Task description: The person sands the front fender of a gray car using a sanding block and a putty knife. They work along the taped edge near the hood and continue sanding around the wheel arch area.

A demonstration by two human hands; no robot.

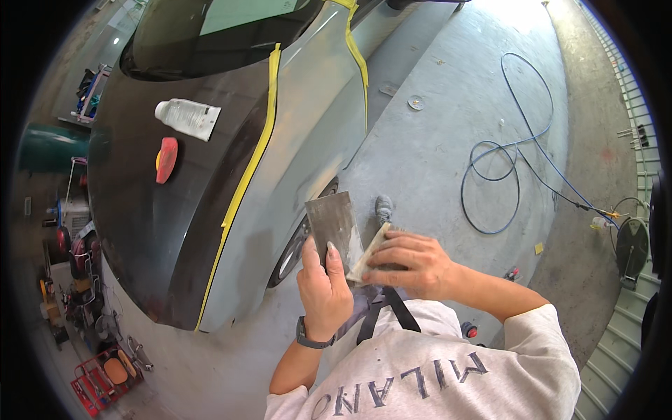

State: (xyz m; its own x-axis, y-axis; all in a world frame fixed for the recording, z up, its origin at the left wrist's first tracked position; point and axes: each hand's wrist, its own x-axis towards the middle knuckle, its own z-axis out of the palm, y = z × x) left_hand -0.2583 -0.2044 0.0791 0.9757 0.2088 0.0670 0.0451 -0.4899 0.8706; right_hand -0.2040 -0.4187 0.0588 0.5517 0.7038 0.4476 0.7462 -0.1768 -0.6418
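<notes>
My left hand [325, 291] grips the lower end of a flat, worn metal plate [336, 220], probably a filler spreader, with the thumb across its face. Pale smears show along the plate's right side. In my right hand [412, 265] is a second flat, pale-edged blade [369, 256], tilted, its lower end close to the first plate; whether they touch I cannot tell. Both hands are beside the wheel [290, 254] of a car, whose grey-primed fender [310, 100] is bordered by yellow masking tape [254, 157].
On the dark car panel [136, 210] lie a white tube [188, 118] and a red sanding block [167, 160]. A blue air hose [517, 205] loops over the floor to a hose reel [631, 247]. A red tool box [105, 379] stands lower left. A round lid [416, 102] lies on the floor.
</notes>
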